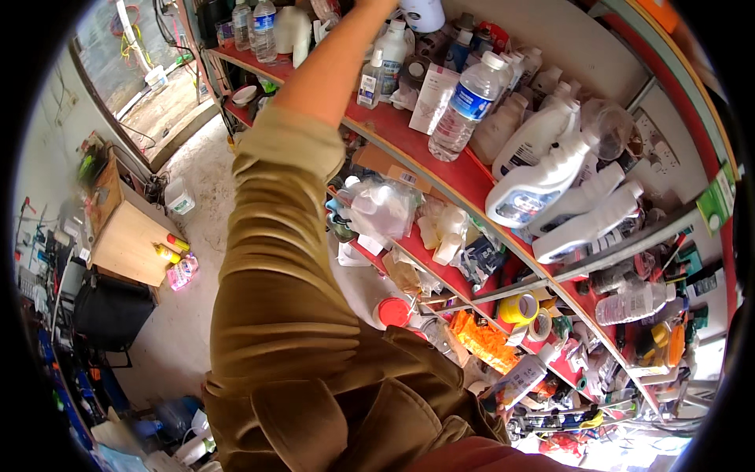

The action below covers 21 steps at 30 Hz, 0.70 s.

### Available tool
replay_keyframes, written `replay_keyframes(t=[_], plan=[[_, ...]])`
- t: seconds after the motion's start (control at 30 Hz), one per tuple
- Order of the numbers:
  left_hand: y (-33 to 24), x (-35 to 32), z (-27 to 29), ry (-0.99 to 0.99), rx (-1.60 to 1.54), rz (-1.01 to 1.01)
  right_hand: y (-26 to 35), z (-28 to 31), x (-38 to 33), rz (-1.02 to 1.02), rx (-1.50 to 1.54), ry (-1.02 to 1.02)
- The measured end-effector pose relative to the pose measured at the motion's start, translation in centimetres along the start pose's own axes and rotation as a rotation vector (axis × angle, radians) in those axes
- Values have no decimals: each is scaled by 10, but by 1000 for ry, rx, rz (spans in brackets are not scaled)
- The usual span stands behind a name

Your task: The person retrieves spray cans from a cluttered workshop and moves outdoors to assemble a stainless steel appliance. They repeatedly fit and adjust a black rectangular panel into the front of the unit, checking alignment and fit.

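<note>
Brown sleeve (287, 259) is crossing the red shelf (464, 182), white bottle (423, 14) showing above it, left hand and right hand grips untellable, rightward forearm (334, 71) swing possibly toppling its clear bottle (462, 114).

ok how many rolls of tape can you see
2 that I can make out: a yellow roll, up and right of the crumpled orange bundle, and a paler roll right beside it. More may be hidden in the clutter.
</note>
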<state>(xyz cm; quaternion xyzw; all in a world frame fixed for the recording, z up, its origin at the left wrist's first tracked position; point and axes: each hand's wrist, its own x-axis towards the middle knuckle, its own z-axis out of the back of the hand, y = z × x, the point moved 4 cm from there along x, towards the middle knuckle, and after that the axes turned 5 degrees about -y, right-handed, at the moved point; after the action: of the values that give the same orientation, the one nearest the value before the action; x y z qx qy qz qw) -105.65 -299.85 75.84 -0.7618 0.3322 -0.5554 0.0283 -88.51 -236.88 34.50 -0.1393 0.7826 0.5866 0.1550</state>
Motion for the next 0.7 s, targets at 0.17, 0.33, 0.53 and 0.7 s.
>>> replay_keyframes(t=[0.17, 0.33, 0.53, 0.7], plan=[[119, -13, -106, 141, 63, -187, -1, -33, 10, -28, 26, -97], [171, -24, -155, 380, 292, -101, -3, -42, 13, -49, 62, -182], [214, -60, -190, 716, 436, 135, -1, -43, 14, -70, 86, -289], [247, -65, -198, 788, 606, 78, -4, -38, 11, -79, 115, -327]])
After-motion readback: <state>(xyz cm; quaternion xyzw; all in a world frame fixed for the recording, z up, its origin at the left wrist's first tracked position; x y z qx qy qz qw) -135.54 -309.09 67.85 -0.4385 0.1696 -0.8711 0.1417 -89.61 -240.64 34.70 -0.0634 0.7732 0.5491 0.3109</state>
